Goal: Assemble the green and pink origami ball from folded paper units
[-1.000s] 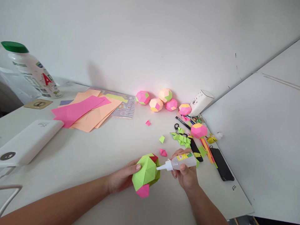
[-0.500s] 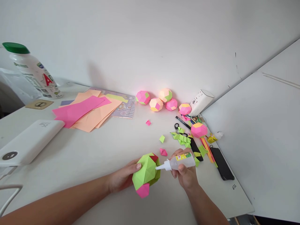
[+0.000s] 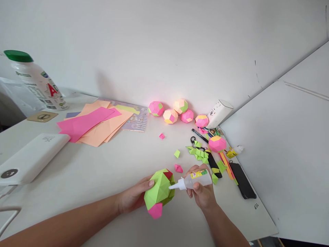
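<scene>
My left hand grips a hollow green paper ball from its left side, thumb on the front face. The ball has a red patch at the top and a pink piece at the bottom, and its right side is open. In my right hand is a glue bottle, held nearly level with its white nozzle tip at the ball's open edge. Just beyond lie a folded pink paper piece and a green one.
Finished paper balls line the wall. To the right are green folded pieces, scissors, a second glue bottle and a black phone. Paper sheets, a power bank and a drink bottle occupy the left.
The view has shifted slightly. Both hands keep their grips, and the glue nozzle stays at the edge of the green paper ball.
</scene>
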`<state>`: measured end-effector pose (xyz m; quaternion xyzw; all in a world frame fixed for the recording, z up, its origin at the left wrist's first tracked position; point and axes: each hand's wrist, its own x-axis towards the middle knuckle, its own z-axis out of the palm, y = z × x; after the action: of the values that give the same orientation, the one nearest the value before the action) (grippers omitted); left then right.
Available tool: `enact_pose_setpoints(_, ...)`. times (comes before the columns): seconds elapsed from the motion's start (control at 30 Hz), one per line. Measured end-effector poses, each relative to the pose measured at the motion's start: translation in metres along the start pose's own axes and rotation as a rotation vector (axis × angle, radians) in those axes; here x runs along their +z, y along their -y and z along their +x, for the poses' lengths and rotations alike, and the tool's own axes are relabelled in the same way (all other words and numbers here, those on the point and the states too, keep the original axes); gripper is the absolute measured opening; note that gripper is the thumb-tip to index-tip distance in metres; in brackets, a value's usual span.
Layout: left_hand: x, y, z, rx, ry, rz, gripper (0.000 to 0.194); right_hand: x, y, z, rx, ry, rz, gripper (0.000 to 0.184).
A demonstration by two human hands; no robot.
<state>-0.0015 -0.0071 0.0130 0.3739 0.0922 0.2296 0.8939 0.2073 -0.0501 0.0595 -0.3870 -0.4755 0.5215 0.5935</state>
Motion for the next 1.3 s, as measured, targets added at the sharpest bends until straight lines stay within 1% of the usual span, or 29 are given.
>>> enact_pose_setpoints(0.37, 0.0001, 0.0012, -0.0015, -0.007, -0.003, -0.034, 0.057, -0.0006, 0.0008, 0.0004, 0.024, 0.011, 0.003, 0.038)
enact_pose_setpoints(0.57, -0.0020, 0.0023, -0.0005, -0.014, -0.006, -0.036, 0.059, 0.0004, 0.0007, 0.0012, -0.014, -0.006, 0.002, 0.036)
enact_pose_setpoints(0.87, 0.0000, 0.0005, -0.0001, -0.017, -0.003, -0.032, 0.060, -0.0015, -0.0021, 0.0024, -0.045, 0.010, 0.032, 0.029)
enact_pose_setpoints(1.0, -0.0005, 0.0001, 0.0005, -0.017, -0.004, -0.030, 0.059, -0.0021, -0.0026, 0.0028, -0.027, -0.005, 0.048, 0.028)
enact_pose_setpoints(1.3, -0.0002, 0.0002, 0.0004, -0.021, -0.021, -0.025, 0.060, 0.0000, -0.0043, 0.0026, 0.031, 0.007, 0.054, 0.031)
